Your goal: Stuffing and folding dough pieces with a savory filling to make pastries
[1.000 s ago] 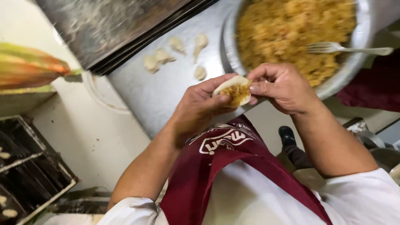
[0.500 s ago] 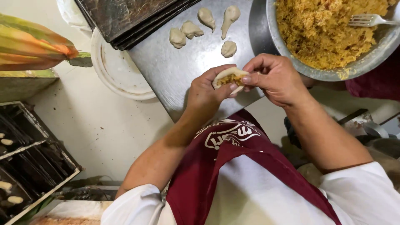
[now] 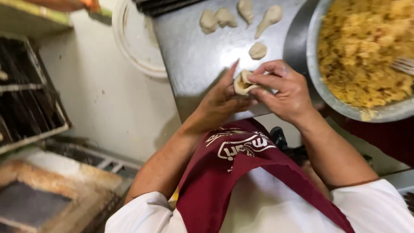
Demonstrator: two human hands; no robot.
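Both hands (image 3: 258,92) now grip the filled dough (image 3: 242,82) nearly pinched closed, lower over the steel table (image 3: 194,64).

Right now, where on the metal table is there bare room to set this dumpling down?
Bare steel table lies left of both hands, below the dough pieces. The right side is crowded by the filling bowl.

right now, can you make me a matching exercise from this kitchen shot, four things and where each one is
Things:
1. stuffed dough piece
2. fork
3. dough lumps
4. white lid

Places:
A. lying on the steel table
B. resting in the bowl of yellow filling
C. pinched between left hand and right hand
D. left of the table edge

Pairs: 1-C, 2-B, 3-A, 4-D
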